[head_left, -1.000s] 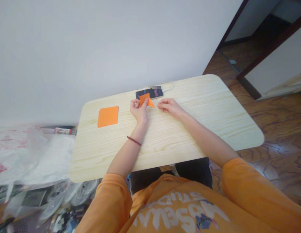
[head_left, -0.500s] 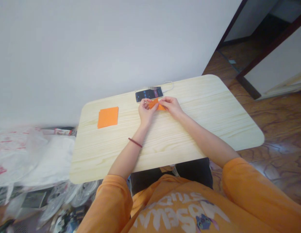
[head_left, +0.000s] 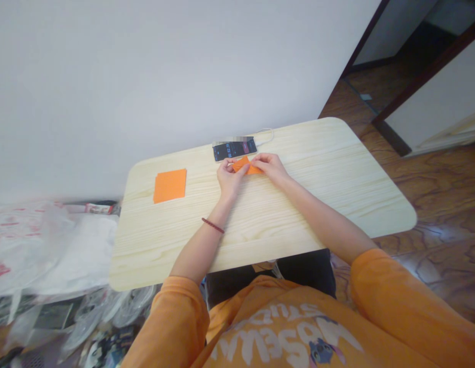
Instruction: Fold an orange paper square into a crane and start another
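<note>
A small folded piece of orange paper (head_left: 245, 165) sits between my hands, just above the light wooden tabletop. My left hand (head_left: 230, 179) and my right hand (head_left: 270, 168) both pinch it from opposite sides, and my fingers hide part of it. To the left lies a flat square of orange paper (head_left: 169, 185), out of reach of my fingers. A red bead bracelet (head_left: 212, 225) circles my left wrist.
A black smartphone (head_left: 234, 149) lies just beyond my hands, with a white cable (head_left: 268, 134) at its right end. The rounded table (head_left: 322, 189) stands against a white wall. Plastic bags (head_left: 42, 250) are heaped at its left, and a wooden floor and doorway lie right.
My right hand has moved in from the right and taken the folded paper, which my left hand held alone earlier. The paper has shifted right and looks more tightly folded.
</note>
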`<state>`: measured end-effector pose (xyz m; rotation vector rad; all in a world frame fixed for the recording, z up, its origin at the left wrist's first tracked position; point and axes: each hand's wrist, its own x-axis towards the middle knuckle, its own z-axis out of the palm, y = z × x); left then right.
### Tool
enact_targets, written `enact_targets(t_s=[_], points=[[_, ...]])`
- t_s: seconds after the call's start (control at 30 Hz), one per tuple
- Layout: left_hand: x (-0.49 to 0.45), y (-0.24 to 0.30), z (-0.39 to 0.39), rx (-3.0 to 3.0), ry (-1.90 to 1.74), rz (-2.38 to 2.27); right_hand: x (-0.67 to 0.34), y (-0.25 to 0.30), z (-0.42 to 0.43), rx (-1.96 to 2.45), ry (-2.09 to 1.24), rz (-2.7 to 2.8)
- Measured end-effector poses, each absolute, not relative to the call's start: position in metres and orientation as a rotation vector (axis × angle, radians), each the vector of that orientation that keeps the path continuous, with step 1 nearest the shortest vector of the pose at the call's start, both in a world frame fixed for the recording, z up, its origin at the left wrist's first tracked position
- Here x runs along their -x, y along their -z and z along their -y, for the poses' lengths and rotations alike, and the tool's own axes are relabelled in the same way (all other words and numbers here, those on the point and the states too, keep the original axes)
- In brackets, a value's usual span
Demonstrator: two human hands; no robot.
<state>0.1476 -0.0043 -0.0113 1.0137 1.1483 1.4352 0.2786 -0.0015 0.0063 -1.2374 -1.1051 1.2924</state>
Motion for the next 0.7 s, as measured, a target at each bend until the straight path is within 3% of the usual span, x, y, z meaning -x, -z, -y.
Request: enact_targets(t_s=[0.7], points=[[-0.139,0.007,-0.008,-0.753,-1.629,-1.236,-0.294,0.0,-0.005,1.243,-1.343,1.096]])
